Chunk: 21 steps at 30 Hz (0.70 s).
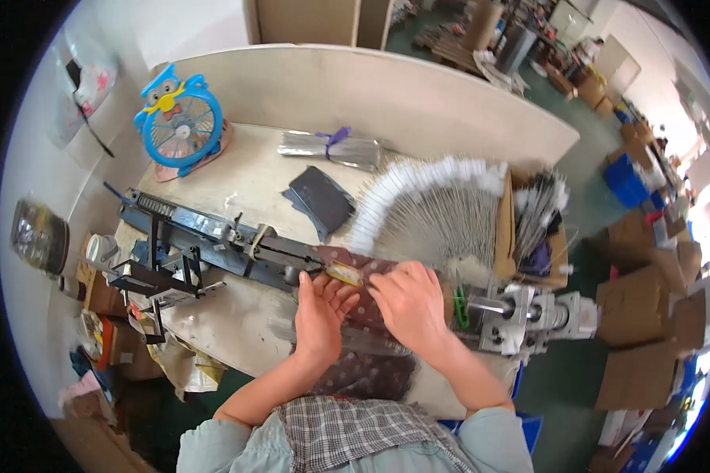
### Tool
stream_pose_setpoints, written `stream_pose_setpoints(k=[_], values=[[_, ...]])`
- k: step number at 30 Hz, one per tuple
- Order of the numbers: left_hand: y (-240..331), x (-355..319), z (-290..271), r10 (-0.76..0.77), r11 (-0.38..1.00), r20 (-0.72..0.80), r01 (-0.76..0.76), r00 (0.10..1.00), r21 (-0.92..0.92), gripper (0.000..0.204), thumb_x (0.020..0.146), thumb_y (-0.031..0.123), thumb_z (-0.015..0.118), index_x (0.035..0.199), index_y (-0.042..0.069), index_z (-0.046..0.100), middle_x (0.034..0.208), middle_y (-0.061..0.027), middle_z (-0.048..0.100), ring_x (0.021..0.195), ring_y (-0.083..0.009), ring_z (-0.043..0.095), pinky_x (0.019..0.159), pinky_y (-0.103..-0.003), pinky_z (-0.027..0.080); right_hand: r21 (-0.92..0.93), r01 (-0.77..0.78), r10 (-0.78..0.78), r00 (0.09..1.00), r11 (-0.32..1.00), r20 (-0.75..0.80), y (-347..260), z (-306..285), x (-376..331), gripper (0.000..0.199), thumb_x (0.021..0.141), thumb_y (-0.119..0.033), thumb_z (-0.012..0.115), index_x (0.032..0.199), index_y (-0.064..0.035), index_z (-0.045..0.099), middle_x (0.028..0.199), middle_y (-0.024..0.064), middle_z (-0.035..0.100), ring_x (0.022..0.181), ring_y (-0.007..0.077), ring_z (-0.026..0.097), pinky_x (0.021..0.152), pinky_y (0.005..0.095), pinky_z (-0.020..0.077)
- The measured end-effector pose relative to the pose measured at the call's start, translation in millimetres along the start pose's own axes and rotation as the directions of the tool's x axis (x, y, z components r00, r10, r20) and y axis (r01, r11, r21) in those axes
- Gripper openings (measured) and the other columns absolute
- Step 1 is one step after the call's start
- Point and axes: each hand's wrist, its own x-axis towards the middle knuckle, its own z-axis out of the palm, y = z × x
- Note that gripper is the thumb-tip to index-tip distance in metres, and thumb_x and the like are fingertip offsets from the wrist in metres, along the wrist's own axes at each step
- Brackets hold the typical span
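Observation:
A small yellow-edged piece with a pale middle (345, 273) is between my hands, over a dark brown dotted cloth (371, 311); its exact kind is unclear. My right hand (410, 303) is closed, thumb and fingers pinching at the piece's right end. My left hand (322, 315) is palm up, thumb apart from loosely bent fingers, close under the piece's left part. Just left of it ends a long dark metal bench fixture (237, 240) with a spring and a clamp. Right of my right hand are a green clip (460, 307) and a silver metal mechanism with a shaft (521, 315).
Many thin metal rods with white sleeves (442, 197) fan out beyond my hands, beside a cardboard box (505, 229) of more rods. Behind are dark flat pads (321, 201), a tied rod bundle (331, 148) and a blue fan (181, 130). A black metal frame (166, 276) stands left.

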Motion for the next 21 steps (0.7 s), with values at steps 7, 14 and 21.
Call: stream_pose_setpoints(k=[7, 14, 21], values=[[2.4, -19.4, -24.9, -0.112, 0.961, 0.015, 0.105, 0.994, 0.256, 0.053, 0.093, 0.034, 0.046, 0.131, -0.002, 0.034, 0.129, -0.0168, 0.045, 0.113, -0.0262, 0.051, 0.094, -0.038, 0.041, 0.179, -0.051, 0.061, 0.997, 0.983, -0.046, 10.4, -12.6, -45.0, 0.02, 0.075, -0.012, 0.064, 0.094, -0.0074, 0.062, 0.086, 0.0037, 0.061, 0.075, 0.0212, 0.058, 0.065, 0.0343, 0.0477], [53.8, -14.8, -173.1, 0.11, 0.991, -0.521, -0.131, 0.847, -0.003, 0.037, 0.087, 0.024, 0.058, 0.119, 0.008, 0.049, 0.108, -0.0074, 0.057, 0.075, -0.017, 0.054, 0.064, -0.027, 0.046, 0.214, -0.267, 0.178, 0.915, 0.94, 0.361, 18.8, 35.5, -100.0, 0.021, 0.08, -0.021, 0.062, 0.095, -0.007, 0.062, 0.079, 0.0079, 0.06, 0.073, 0.0257, 0.062, 0.06, 0.0372, 0.0498], [167.2, -39.4, -364.8, 0.446, 0.866, -0.755, -0.447, 0.481, 0.227, 0.03, 0.083, 0.041, 0.064, 0.089, 0.012, 0.062, 0.072, 0.0022, 0.058, 0.058, -0.0072, 0.051, 0.049, -0.022, 0.036, -0.054, -0.179, 0.181, 0.831, 0.982, 0.526, 10.6, 40.1, -88.1, 0.012, 0.079, -0.02, 0.061, 0.078, -0.0085, 0.062, 0.077, 0.0065, 0.059, 0.071, 0.0256, 0.063, 0.058, 0.0381, 0.0501]])
